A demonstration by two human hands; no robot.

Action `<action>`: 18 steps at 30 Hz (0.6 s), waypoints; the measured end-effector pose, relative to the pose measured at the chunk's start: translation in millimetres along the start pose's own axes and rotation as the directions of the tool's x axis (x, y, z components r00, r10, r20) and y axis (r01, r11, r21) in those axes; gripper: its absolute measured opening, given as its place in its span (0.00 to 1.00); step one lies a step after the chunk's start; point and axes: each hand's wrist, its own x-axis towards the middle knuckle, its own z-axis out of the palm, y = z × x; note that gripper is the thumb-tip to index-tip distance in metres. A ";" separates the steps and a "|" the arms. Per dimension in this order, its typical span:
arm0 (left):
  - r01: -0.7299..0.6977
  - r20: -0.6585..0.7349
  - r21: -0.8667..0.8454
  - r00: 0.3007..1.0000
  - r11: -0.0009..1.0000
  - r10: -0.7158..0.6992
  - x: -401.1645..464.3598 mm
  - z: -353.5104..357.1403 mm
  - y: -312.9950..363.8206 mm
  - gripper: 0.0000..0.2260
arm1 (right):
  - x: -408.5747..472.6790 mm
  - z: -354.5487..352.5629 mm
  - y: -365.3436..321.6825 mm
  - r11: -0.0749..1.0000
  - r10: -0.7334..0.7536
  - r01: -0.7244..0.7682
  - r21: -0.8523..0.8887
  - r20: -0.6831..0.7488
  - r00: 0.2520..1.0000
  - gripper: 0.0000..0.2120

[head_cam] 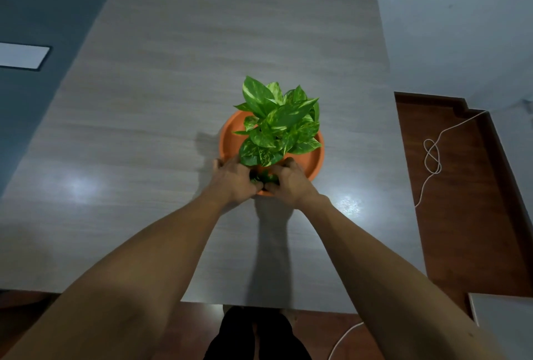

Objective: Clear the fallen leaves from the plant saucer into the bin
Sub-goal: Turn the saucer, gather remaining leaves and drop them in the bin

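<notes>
An orange plant saucer (313,158) sits on the grey wooden table, with a green variegated plant (279,126) standing in it. Several dark green fallen leaves (265,178) lie bunched in the saucer's near part. My left hand (235,179) and my right hand (288,182) are both over the saucer's near rim, fingers curled around the leaf bunch from either side. The pot under the plant is hidden by foliage. No bin is in view.
The grey table (173,129) stretches far and left of the saucer. Right of it is red-brown floor with a white cord (432,155). My legs show below the table's near edge. A white panel (21,55) lies at far left.
</notes>
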 end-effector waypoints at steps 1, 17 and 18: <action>0.013 -0.014 -0.019 1.000 1.000 -0.013 1.9 2.1 -0.4 0.17 | 1.6 -0.5 -1.8 1.000 -0.005 0.005 0.013 -0.009 1.000 0.24; -0.020 -0.110 -0.142 0.994 0.990 0.004 6.7 12.7 4.5 0.09 | 2.3 3.7 -2.9 0.996 -0.057 0.063 0.061 -0.110 0.992 0.14; -0.020 -0.094 -0.170 0.996 0.985 0.004 7.5 13.7 3.0 0.08 | -1.7 0.8 -6.7 0.994 -0.065 0.075 0.074 -0.130 0.989 0.12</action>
